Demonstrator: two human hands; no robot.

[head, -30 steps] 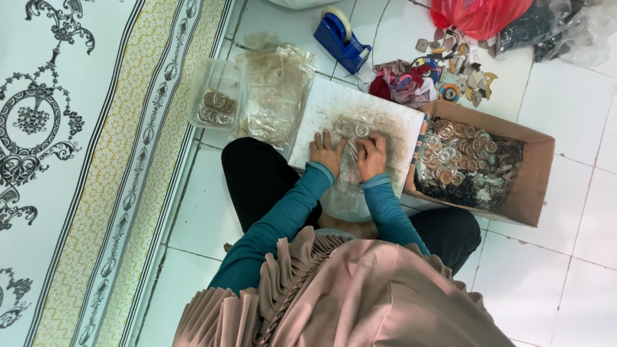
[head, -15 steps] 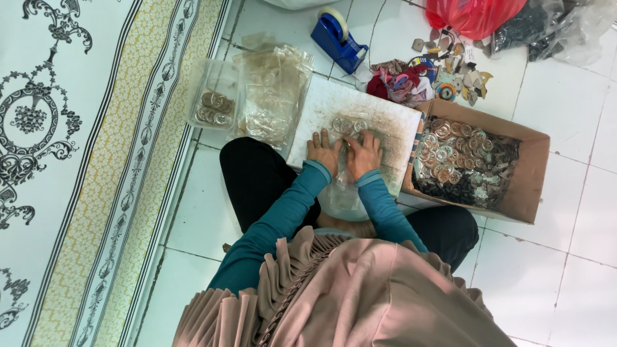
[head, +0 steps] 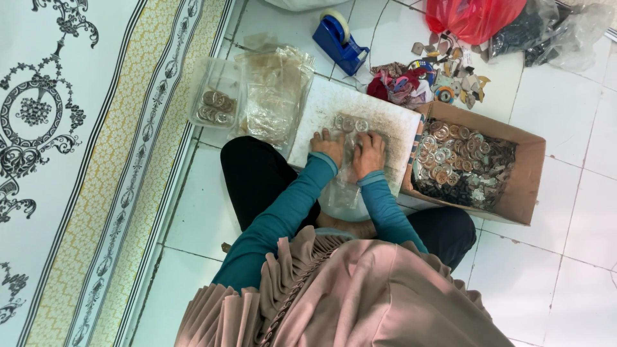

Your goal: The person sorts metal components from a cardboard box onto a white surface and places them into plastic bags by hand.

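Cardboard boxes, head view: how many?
1. The cardboard box sits on the tiled floor to the right of the white board, full of small round pieces. Others may lie out of frame.

Brown cardboard box (head: 524,186) right; clear bags (head: 273,96) left.

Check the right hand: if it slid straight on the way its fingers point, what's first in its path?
Likely the row of round metal discs on the white board, just past the right hand. The fingers point up the board, over a clear plastic bag. Depth is unclear.
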